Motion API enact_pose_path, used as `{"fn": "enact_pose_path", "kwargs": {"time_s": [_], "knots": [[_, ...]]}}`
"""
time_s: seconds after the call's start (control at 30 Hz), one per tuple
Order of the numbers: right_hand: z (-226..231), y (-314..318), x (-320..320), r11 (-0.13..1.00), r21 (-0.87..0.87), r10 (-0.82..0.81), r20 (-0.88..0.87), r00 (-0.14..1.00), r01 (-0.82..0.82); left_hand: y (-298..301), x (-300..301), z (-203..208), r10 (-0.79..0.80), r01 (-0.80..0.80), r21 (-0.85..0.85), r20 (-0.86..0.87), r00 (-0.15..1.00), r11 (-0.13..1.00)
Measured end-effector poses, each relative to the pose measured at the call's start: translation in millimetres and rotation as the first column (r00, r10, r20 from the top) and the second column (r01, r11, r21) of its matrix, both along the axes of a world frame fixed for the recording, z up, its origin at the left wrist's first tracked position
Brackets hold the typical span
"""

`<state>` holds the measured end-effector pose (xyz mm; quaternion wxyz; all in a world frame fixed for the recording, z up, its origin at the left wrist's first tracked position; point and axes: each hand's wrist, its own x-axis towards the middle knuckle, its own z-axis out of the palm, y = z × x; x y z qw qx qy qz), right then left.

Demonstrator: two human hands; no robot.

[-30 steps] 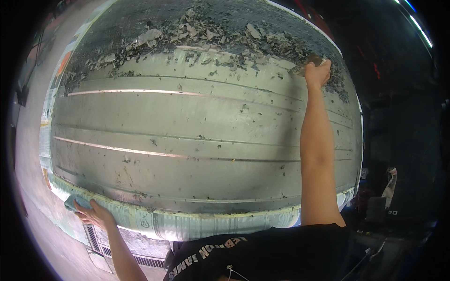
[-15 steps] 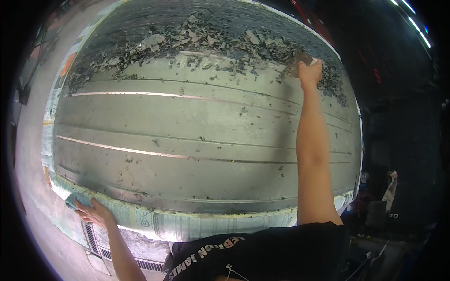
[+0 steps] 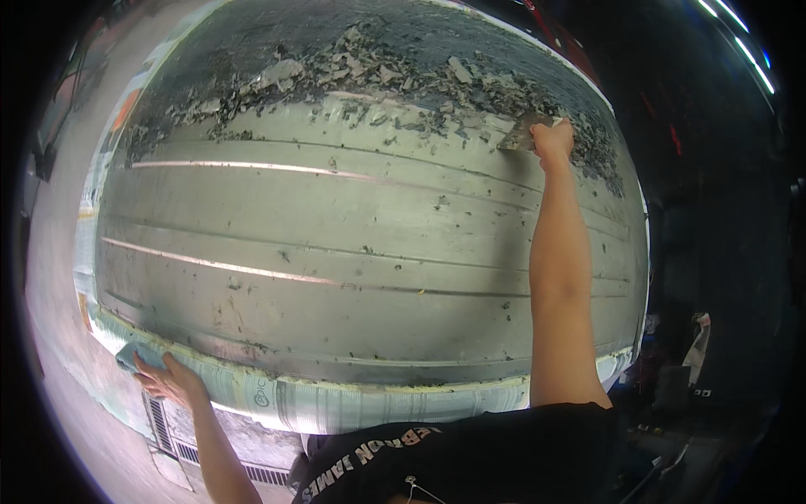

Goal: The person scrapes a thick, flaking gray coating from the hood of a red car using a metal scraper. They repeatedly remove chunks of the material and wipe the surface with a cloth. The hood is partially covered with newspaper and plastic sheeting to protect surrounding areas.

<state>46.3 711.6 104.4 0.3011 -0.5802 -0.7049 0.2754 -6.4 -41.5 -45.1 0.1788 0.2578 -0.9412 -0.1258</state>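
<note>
- In the head view, a big pale panel (image 3: 403,218) fills most of the middle. Long, thin grooves run across it from side to side.
- The right hand (image 3: 552,140) is over the far right part of the panel. Its fingers are closed around a flat scraper (image 3: 517,136).
- The scraper sticks out to the left of that hand, right at the edge of the messy bits on the panel. I cannot tell if its whole edge touches the panel.
- The left hand (image 3: 178,382) is at the near left corner of the panel, with its fingers spread and a little bent. They touch a soft-looking blue-green pad (image 3: 129,356). I cannot tell if the hand grips it.
- A heap of torn grey flakes (image 3: 361,69) goes across the far part of the panel. Small crumbs are dotted over the rest of it.
- Past the heap, the far end of the panel has a dark, rough coat (image 3: 269,35).
- A shiny pale green wrap (image 3: 336,405) covers the near edge of the panel.
- The person's black shirt (image 3: 504,449) is just on the near side of the panel.
- The floor (image 3: 63,277) shows to the left of the panel. A dark grate (image 3: 262,474) lies in the floor below the panel's near left part.
</note>
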Motion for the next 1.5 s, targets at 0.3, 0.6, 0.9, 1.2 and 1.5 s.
{"fn": "enact_pose_path", "kwargs": {"time_s": [0.3,0.6,0.9,1.2,1.5], "knots": [[-14.7,28.6,-3.2,0.984,-0.152,0.075,-0.137,0.988,-0.096,12.3,-2.3,6.0,0.055,-0.056,0.041,0.025,0.998,0.998],[-2.3,2.5,-15.2,0.968,-0.075,0.228,-0.119,0.966,-0.238,12.6,-2.6,7.0,0.027,-0.027,0.014,0.022,0.999,1.0],[12.4,1.6,-22.3,0.941,-0.057,0.32,-0.182,0.93,-0.335,7.7,-1.1,4.1,0.02,-0.02,-0.012,0.016,1.0,1.0],[5.0,61.0,92.1,0.884,-0.254,0.348,-0.205,0.915,-0.393,11.0,-3.7,4.4,0.027,-0.026,-0.016,0.02,0.999,1.0],[20.9,52.8,82.6,0.916,-0.097,0.33,-0.364,0.871,-0.388,12.3,-3.8,8.8,0.045,-0.045,-0.011,0.03,0.999,0.999]]}}
